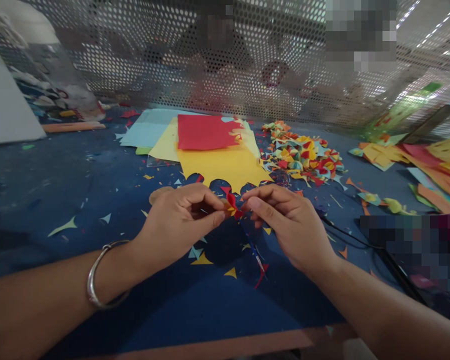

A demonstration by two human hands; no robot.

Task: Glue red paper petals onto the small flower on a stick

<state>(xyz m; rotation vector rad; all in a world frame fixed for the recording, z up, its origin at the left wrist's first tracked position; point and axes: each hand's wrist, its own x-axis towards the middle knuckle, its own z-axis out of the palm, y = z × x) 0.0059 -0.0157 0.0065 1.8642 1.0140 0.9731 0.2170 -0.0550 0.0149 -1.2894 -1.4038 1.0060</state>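
My left hand [189, 212] pinches a small red and yellow paper flower [231, 202] between thumb and forefinger. On the other side of it, my right hand [281, 215] has its thumb and forefinger brought together close by the red paper; whatever is between them is too small or hidden to make out. Below the hands lies a thin blue stick [254, 250] with a pale end. Just beyond is a yellow sheet [213, 162] with rounded bites cut from its near edge, partly under a red sheet [204, 132].
A heap of multicoloured paper pieces [307, 155] stands right of the sheets. Triangular scraps [202, 259] litter the blue tabletop [195, 315]. Coloured paper offcuts [435, 165] lie far right, near a black cable [345, 231]. A perforated metal panel [135, 60] rises behind, with a person beyond.
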